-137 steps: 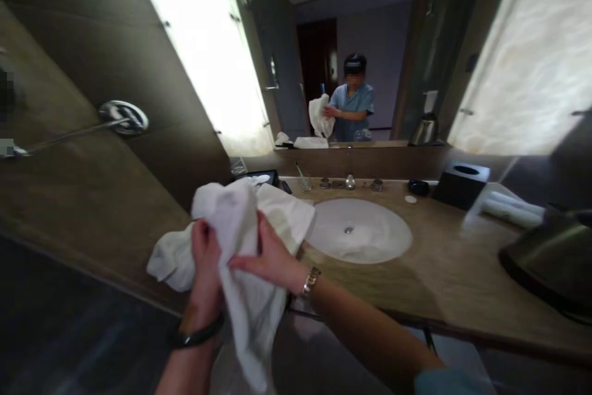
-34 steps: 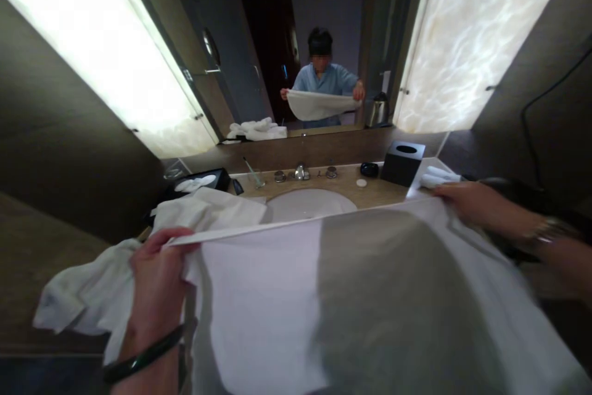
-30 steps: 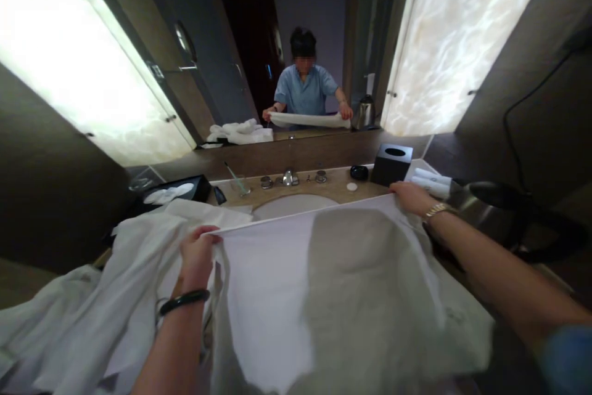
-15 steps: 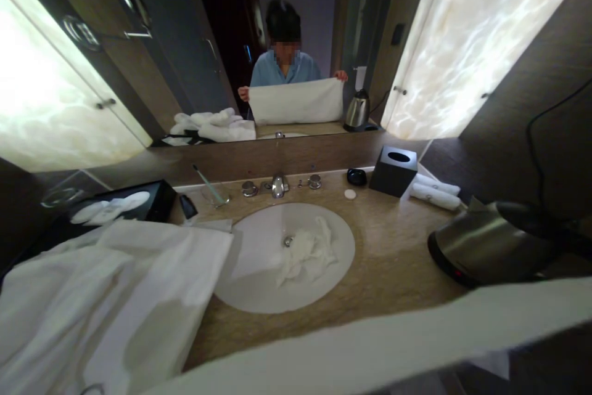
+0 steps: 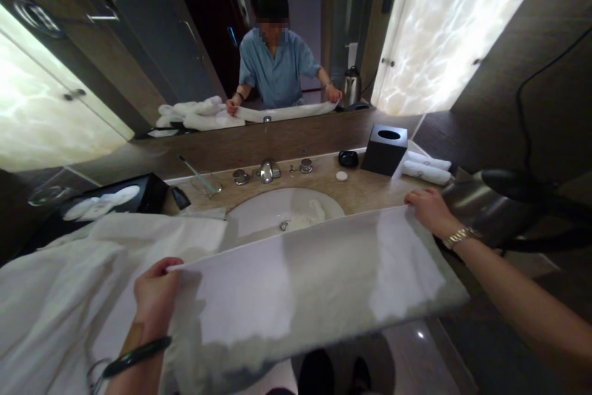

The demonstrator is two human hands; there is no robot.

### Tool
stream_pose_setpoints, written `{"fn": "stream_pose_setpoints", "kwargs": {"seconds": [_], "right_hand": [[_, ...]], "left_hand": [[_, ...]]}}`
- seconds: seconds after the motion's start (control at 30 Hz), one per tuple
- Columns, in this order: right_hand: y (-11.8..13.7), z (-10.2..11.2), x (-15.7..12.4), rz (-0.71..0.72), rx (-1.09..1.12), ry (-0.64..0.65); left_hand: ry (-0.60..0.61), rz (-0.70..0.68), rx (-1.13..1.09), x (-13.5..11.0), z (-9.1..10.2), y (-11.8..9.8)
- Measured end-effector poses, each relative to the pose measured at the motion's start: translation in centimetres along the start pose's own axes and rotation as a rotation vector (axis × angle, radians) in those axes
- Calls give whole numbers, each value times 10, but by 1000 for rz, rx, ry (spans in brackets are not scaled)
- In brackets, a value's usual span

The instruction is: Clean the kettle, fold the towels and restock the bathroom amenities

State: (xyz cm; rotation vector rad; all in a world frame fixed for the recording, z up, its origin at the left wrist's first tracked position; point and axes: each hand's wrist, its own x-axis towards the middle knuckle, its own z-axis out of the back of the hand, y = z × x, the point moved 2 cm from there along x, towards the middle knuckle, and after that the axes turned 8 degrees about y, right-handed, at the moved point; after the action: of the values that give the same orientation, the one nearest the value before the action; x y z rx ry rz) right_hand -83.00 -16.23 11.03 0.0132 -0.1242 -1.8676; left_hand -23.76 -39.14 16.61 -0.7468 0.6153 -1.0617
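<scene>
I hold a white towel (image 5: pixel 305 284) stretched flat over the front of the vanity counter (image 5: pixel 370 191). My left hand (image 5: pixel 155 293) pinches its near-left corner, closed on the cloth, with a dark bangle on the wrist. Closed on the far-right corner is my right hand (image 5: pixel 428 210), which wears a metal watch. The towel hides the front part of the white sink (image 5: pixel 282 213). A crumpled white cloth (image 5: pixel 305 217) lies inside the sink.
A pile of white linen (image 5: pixel 69 284) covers the counter's left end. A steel kettle (image 5: pixel 494 204) stands at the right, close to my right wrist. Behind are the tap (image 5: pixel 267 170), a black tissue box (image 5: pixel 385 148), rolled towels (image 5: pixel 425 167) and a black tray (image 5: pixel 115 198). The mirror (image 5: pixel 277 44) reflects me.
Half a second ago the towel was down at the frame's bottom with my hands out of view. Now it lies spread flat at counter height, both hands showing on its corners.
</scene>
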Motion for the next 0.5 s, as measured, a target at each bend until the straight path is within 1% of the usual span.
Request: {"fn": "stream_pose_setpoints", "kwargs": {"seconds": [0.07,0.1,0.13,0.17,0.2,0.23,0.3,0.33,0.37,0.43,0.5], "right_hand": [[-6,-17,-43,-19,35,-48],[-8,-30,-68,-32,63,-89],[-9,-45,-93,-43,95,-127],[-9,-62,-117,-57,130,-157],[-7,-80,-139,-76,160,-176],[-6,-96,-157,-103,181,-184],[-2,-122,-180,-170,213,-201],[-2,-129,-187,-209,227,-216],[-2,-134,-191,-251,239,-238],[-8,-137,-199,-314,265,-281],[-17,-141,-211,-357,309,-316]], "left_hand": [[-43,36,84,-24,22,28],[-41,22,107,-36,32,46],[-29,-10,141,-45,41,64],[11,-66,193,-53,46,82],[34,-127,259,-58,50,98],[61,-219,326,-61,50,112],[93,-378,443,-62,48,131],[96,-421,483,-62,46,138],[93,-429,508,-62,46,142],[79,-384,500,-67,49,151],[56,-374,424,-80,55,160]]}}
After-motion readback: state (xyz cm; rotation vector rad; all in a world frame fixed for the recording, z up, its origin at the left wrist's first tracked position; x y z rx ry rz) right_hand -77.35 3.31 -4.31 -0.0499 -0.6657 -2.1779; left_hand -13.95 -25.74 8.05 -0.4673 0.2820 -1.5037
